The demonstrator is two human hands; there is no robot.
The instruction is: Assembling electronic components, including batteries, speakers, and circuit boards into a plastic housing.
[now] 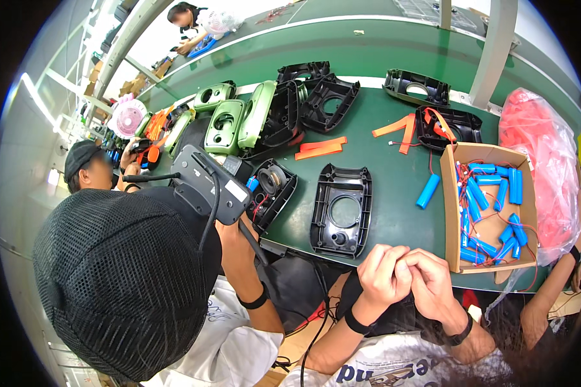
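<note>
— Green tabletop (394, 193) crowded with parts, seen from the head camera. Where are the hands?

— At its near edge. Left hand (382, 272) and right hand (434, 282) are pressed together, fingers curled in. Each grip is closed, but I cannot tell whether anything small is pinched between them.

— Nearest thing?

— The black housing shell (342, 209), lying flat just beyond the knuckles with its hollow side up, apart from both hands. It looks like stiff moulded plastic, probably light. I'd take it by the long outer rims rather than by the ribs around the round opening.

— And to the right?

— A cardboard box (450, 213) of blue battery cells (481, 193) with thin red wires. One loose cell (427, 191) lies just beside the box. They look smooth and round, so likely to roll and slip. Hold a cell by the body, never by the wire.

— Anyone else?

— A co-worker in a black mesh cap (119, 284) sits at the left, a hand on a dark grey device (210, 180). Green housings (229, 122) and orange strips (321, 148) lie farther back.
</note>
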